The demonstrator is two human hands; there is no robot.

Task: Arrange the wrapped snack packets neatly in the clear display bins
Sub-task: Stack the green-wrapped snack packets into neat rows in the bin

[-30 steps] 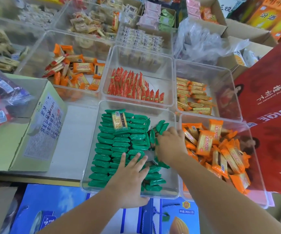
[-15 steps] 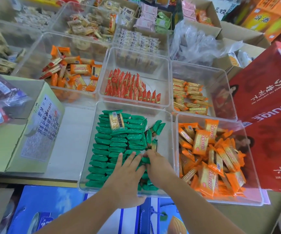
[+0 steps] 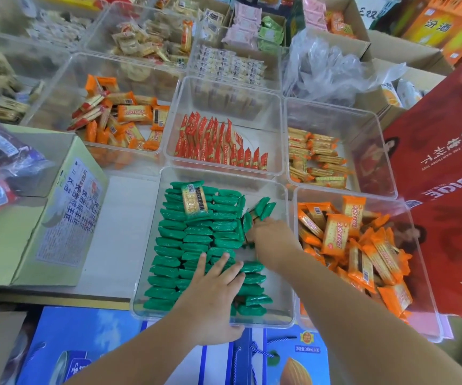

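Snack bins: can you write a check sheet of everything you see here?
Surface: pale table, partly bare.
Job's things: green packets in rows in the near clear bin, a few loose; orange packets jumbled in the next bin.
Clutter: crumpled plastic bag.
Hands: left hand flat on the green rows; right hand among the loose ones, fingers hidden.
Cables: nothing seen.
Surroundings: red boxes, cardboard box, far bins behind.

Left hand (image 3: 213, 295) is pressing flat, fingers spread, on the green packets (image 3: 185, 237) in the clear bin (image 3: 278, 287); right hand (image 3: 268, 234) is touching the loose ones toward two o'clock. Orange packets (image 3: 335, 234) are sitting at three o'clock.
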